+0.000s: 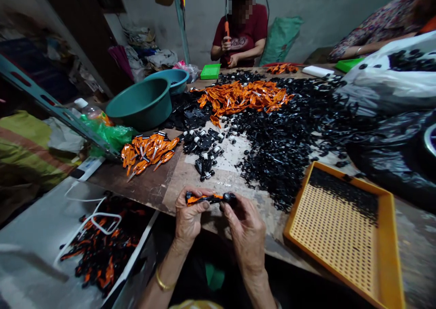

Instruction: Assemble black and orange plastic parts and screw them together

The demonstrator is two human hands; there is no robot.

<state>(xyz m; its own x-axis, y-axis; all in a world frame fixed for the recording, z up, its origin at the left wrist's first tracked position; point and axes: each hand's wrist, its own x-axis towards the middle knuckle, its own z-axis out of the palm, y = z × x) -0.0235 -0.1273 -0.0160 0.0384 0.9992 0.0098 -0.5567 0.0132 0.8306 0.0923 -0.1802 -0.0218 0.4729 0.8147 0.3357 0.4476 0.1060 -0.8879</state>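
Observation:
An orange and black toy car [208, 199] is held level between my two hands, over the table's front edge. My left hand [190, 216] has its fingers closed on the car's left end. At the right end, by a black wheel, my right hand [245, 225] pinches the car between thumb and fingers. Just beyond lie small black parts with white pieces [204, 156]. A pile of orange bodies [150, 151] rests to the left, and a larger orange heap [245, 95] farther back. Loose black parts [279, 150] cover the table's middle and right.
A yellow perforated tray [337, 227] holds tiny black pieces at the right. Green basin [141, 104] and blue basin [175, 79] stand at the back left. Orange and black cars [105, 250] fill a container at lower left. A person [240, 41] works opposite; another's sleeve [378, 25] shows at right.

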